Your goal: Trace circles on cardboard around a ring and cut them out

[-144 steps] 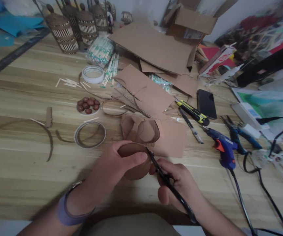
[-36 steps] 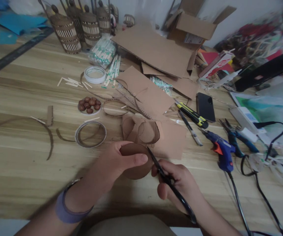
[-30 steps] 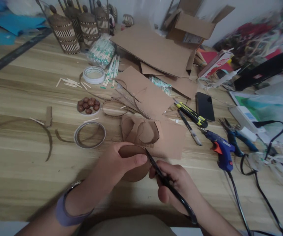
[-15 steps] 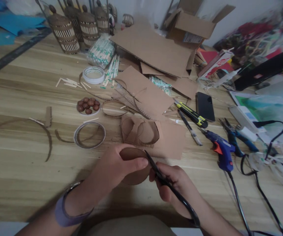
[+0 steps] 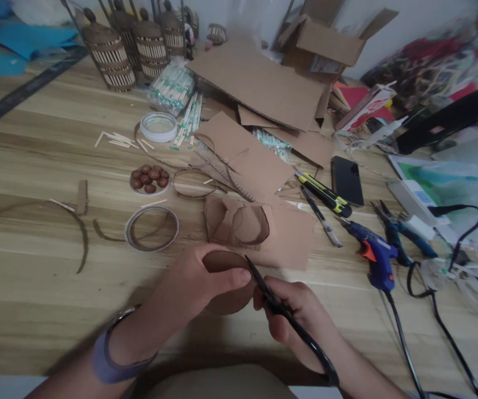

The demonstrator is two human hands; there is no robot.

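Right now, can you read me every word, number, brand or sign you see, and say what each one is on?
There are none I can read for sure.
Cardboard box: pale label, too small.
Pink-and-white box: red print, too blurred.
White box: bluish label, too blurred.
Bagged sticks and loose sticks: green marks, too small.

You have a wooden table (image 5: 35, 310) spread in front of you, its pale top streaked with brown grain running side to side, and a dark strip (image 5: 26, 91) slanting over its far left part. Behind it you face a plain, pale grey wall (image 5: 422, 22), while past the near edge you get a sliver of pale surface (image 5: 6, 386), too little to identify. Your light is soft and rather dull, dimmest at the upper right corner
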